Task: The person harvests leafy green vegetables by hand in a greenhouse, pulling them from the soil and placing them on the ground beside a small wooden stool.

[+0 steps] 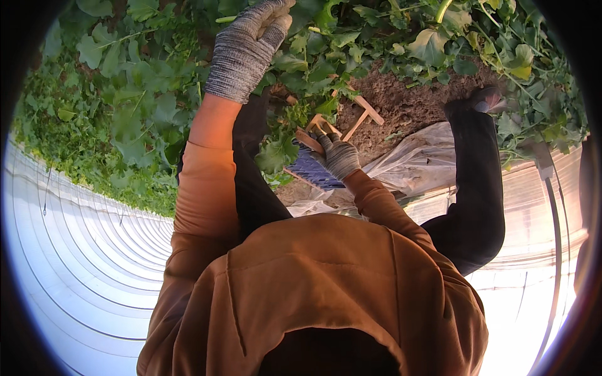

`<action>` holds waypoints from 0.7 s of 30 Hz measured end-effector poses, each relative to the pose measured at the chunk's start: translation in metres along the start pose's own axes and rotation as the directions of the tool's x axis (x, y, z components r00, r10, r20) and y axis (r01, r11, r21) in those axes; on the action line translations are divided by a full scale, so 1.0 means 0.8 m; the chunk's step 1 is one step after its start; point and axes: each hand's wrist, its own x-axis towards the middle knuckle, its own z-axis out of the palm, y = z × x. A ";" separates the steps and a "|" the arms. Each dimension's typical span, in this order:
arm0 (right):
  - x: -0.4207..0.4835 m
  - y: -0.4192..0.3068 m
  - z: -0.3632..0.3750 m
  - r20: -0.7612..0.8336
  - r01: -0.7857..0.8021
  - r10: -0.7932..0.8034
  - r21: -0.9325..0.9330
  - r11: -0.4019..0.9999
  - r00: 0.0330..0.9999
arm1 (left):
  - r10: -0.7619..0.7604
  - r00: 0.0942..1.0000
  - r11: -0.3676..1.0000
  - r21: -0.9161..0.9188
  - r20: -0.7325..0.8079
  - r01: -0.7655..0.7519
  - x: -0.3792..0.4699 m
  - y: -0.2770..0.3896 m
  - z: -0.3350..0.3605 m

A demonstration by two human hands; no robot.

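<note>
My left hand (249,49), in a grey knit glove, reaches out over leafy green plants (324,47) at the top of the view. Its fingertips lie near the frame's edge, so whether they grip anything is unclear. A cut-looking green stem (226,19) shows beside its knuckles. Lower down, my right hand (339,155), gloved alike, has its fingers around the wooden frame of a small stool (308,167). The stool is tipped over, with a woven dark-blue seat and wooden legs (369,110) pointing away from me. Leaves hide part of it.
Bare brown soil (400,101) lies beyond the stool. Crumpled clear plastic sheeting (414,155) covers ground to the right. My shoe (484,98) rests by the plants at right. Dense leafy crop (131,94) fills the left. A ribbed plastic greenhouse wall (94,263) curves at lower left.
</note>
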 end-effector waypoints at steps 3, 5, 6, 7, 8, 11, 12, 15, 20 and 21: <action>0.004 0.012 0.001 -0.012 0.096 -0.096 -0.058 0.994 0.995 | 0.023 1.000 0.991 -0.132 0.005 -0.022 0.001 0.020 -0.012; 0.005 0.017 0.003 -0.006 0.121 -0.122 -0.065 0.991 0.993 | 0.094 0.995 0.991 -0.098 -0.015 -0.095 0.003 0.035 -0.023; 0.004 0.019 0.005 -0.023 0.145 -0.148 -0.089 0.985 0.989 | 0.102 0.994 0.981 -0.160 -0.030 -0.106 0.004 0.043 -0.026; 0.005 0.022 0.007 -0.040 0.160 -0.164 -0.087 0.983 0.986 | 0.115 0.992 0.982 -0.145 -0.046 -0.121 0.005 0.051 -0.031; 0.005 0.024 0.008 -0.045 0.176 -0.181 -0.089 0.980 0.983 | 0.127 0.990 0.982 -0.129 -0.066 -0.135 0.004 0.058 -0.038; 0.008 0.028 0.006 0.012 0.188 -0.187 -0.062 0.980 0.982 | 0.169 0.969 0.979 -0.081 -0.181 -0.186 -0.003 0.078 -0.051; 0.009 0.029 0.004 0.032 0.184 -0.183 -0.061 0.981 0.983 | 0.223 0.946 0.970 -0.044 -0.234 -0.240 -0.004 0.083 -0.055; 0.014 0.031 -0.004 0.075 0.140 -0.134 -0.089 0.986 0.988 | 0.244 0.912 0.961 -0.043 -0.331 -0.273 -0.017 0.097 -0.061; 0.022 0.043 -0.005 0.009 0.208 -0.210 -0.174 0.963 0.978 | 0.310 0.870 0.922 -0.103 -0.383 -0.374 -0.043 0.112 -0.064; 0.023 0.046 -0.002 -0.003 0.222 -0.227 -0.193 0.956 0.974 | 0.303 0.867 0.920 -0.115 -0.397 -0.374 -0.051 0.113 -0.065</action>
